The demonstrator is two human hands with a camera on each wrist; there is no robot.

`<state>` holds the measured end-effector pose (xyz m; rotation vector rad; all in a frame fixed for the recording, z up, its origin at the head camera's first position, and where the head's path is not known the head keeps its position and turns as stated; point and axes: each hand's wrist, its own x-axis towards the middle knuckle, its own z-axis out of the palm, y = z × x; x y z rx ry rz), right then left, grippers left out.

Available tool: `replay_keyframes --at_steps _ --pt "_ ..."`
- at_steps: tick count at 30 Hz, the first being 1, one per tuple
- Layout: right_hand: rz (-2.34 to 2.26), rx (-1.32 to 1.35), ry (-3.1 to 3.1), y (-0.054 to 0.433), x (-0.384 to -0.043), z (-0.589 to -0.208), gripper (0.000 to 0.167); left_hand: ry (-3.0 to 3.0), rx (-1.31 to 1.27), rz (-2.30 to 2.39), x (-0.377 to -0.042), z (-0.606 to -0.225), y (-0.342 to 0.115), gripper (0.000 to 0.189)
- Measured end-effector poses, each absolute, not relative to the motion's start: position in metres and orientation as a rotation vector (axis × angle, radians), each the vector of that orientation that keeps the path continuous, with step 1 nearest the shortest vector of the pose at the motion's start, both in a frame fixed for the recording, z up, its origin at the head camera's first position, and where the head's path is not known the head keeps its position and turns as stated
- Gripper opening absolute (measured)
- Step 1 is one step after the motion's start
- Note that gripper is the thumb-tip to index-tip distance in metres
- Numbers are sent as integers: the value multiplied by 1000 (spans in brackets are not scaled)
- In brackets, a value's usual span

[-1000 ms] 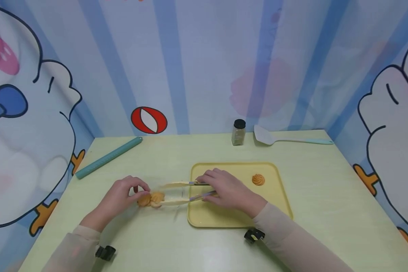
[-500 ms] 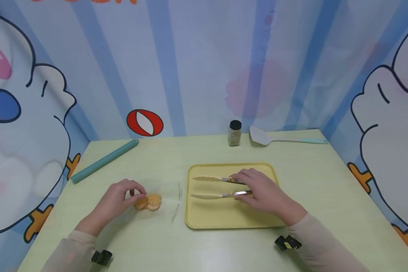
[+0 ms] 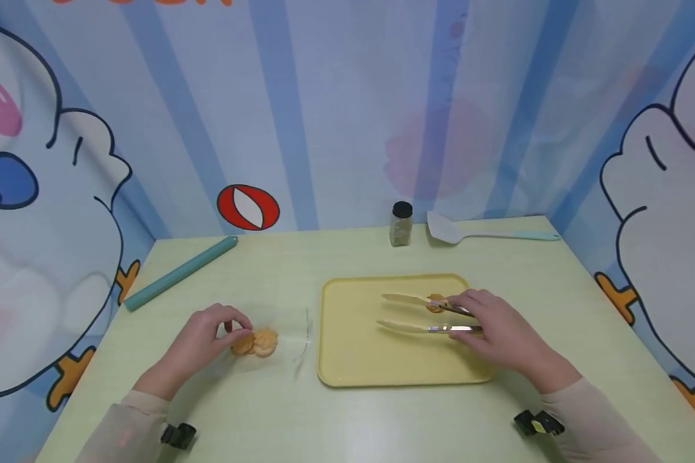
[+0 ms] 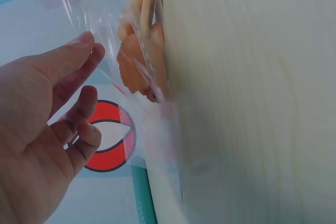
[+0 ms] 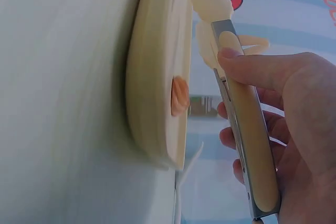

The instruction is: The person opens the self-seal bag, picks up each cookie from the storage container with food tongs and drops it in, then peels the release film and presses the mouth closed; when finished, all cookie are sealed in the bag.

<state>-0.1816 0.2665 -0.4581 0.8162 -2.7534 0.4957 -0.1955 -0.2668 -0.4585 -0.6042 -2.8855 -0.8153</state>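
Observation:
In the head view my left hand (image 3: 199, 344) pinches the edge of a clear plastic bag (image 3: 293, 328) lying left of the tray. Several orange-brown cookies (image 3: 264, 342) are inside the bag, close by my fingertips. My right hand (image 3: 506, 331) grips a pair of tongs (image 3: 404, 327) with cream tips and metal handles. The tips are spread apart, pointing left over the yellow tray (image 3: 359, 363), with nothing between them. One swirled cookie (image 5: 179, 97) sits on the tray; in the head view the far arm of the tongs partly covers it.
A green rolling pin (image 3: 179, 273) lies at the back left of the table. Along the back edge stand a small jar with a black lid (image 3: 401, 225) and a spatula (image 3: 443, 228) lying flat. A printed curtain (image 3: 347, 116) encloses the table.
The right hand has carried the tongs rightward from the bag to over the tray, near the swirled cookie. The left hand keeps its pinch by the bag.

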Motion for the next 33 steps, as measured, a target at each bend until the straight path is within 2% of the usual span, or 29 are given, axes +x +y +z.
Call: replay_keyframes --at_steps 13,33 --pt "430 677 -2766 304 -178 -446 53 -2900 -597 -825 -196 -457 -268 15" --pt "369 576 -2861 333 -165 -454 56 -2903 -604 -835 -196 -458 -268 14"
